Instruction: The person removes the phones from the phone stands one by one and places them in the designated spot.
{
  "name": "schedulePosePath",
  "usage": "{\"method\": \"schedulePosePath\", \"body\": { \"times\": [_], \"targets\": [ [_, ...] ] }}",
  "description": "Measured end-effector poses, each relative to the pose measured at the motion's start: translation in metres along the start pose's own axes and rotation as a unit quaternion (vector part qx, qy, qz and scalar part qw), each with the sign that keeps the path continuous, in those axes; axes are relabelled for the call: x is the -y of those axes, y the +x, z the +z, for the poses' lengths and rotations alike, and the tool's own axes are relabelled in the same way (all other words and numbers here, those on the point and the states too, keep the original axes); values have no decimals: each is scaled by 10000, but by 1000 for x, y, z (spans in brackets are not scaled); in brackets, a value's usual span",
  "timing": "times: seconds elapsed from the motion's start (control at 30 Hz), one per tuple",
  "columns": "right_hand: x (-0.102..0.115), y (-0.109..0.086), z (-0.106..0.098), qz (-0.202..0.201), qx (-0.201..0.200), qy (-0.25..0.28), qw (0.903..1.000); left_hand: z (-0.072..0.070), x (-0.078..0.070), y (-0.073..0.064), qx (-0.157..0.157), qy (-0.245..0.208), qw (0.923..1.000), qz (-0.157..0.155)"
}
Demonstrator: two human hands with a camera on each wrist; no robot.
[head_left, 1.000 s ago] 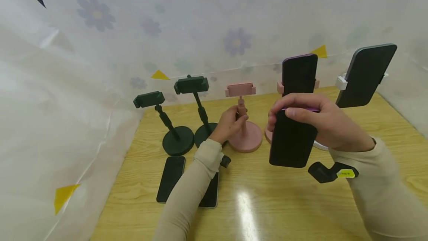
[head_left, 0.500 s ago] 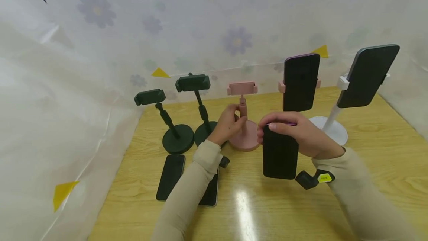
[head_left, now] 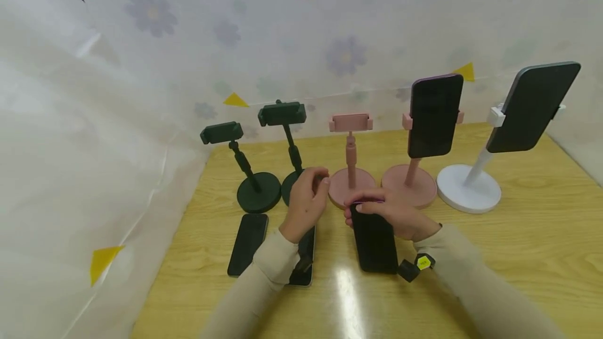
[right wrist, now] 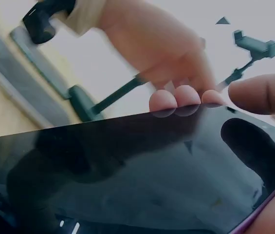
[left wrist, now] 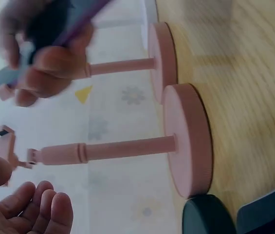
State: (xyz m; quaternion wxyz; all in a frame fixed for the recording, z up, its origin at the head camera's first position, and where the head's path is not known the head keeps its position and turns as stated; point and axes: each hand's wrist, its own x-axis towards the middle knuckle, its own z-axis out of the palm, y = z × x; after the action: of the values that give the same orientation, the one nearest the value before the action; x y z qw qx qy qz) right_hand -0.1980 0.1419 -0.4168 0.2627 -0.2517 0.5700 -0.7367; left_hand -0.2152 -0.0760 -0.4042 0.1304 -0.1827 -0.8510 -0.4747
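Phone (head_left: 375, 239) on near side of left pink stand (head_left: 350, 155), lower than its clamp, held by far end. From left: left grip (head_left: 306, 203) holding nothing, fingers loosely curled, just left of same stand and apart from its stem. Next, right grip (head_left: 395, 214) pinching that far end, thumb over screen, so nearer to phone than left. From there, extends toward wearer, with long axis roughly near to far, slightly slanted. Contact with table (head_left: 518, 245): cannot tell. Farther right, on wrist camera (head_left: 409, 271), yellow tag (head_left: 424, 262) with marks too small to read. On phone, no readable brand or label.
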Motion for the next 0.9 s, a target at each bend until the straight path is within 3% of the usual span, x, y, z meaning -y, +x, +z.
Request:
{"method": "schedulePosePath", "body": {
  "times": [0.2, 0.3, 0.53, 0.73, 0.9],
  "targets": [
    [-20, 7, 0, 180, 288, 1025, 9942, -10, -10, -8, 89, -124, 9998, 147],
    [-25, 10, -2, 296, 240, 1097, 9932, -11, -11, -11, 82, -75, 9998, 183],
    [-30, 15, -7, 751, -66, -170, 9970, -15, -7, -16, 134, -58, 9999, 34],
    [-30, 17, -9, 981, -330, -1157, 9879, -18, -5, -16, 283, 2, 9996, 65],
    [-35, 15, -12, 1101, -246, -1511, 9821, -19, -2, -19, 342, 133, 9993, -4]
  ]
}}
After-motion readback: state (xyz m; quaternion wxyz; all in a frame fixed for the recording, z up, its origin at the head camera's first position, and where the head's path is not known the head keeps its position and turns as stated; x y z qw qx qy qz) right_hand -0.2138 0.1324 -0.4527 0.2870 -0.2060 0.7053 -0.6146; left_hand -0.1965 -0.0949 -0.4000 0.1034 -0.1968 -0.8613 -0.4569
